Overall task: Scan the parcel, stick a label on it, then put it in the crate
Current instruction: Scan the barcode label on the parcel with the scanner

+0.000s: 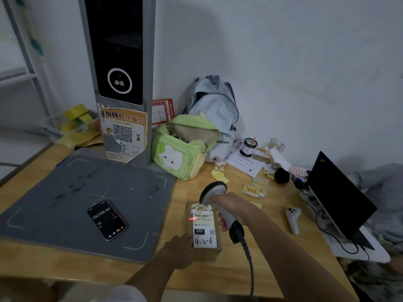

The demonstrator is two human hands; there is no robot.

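A small brown cardboard parcel (pixel 204 251) lies flat on the wooden table, with a white shipping label (pixel 204 229) on top, handwritten "4-2-6". A red scan line glows on the label's left edge. My left hand (pixel 180 250) rests against the parcel's left side, steadying it. My right hand (pixel 226 211) grips a grey handheld barcode scanner (pixel 214 191) just above the parcel's far end, head pointing down at the label; its coiled cable trails toward me. A stack of yellow stickers (pixel 256 188) lies right of the scanner. A clear plastic crate (pixel 65 125) stands at the back left.
A grey scanning mat (pixel 65 192) with a tall kiosk column (pixel 120 62) fills the left; a phone (pixel 106 220) showing a timer lies on it. Green bag (pixel 181 153), pale backpack (pixel 214 110), open laptop (pixel 340 197), white controller (pixel 293 219) and desk clutter sit at the right.
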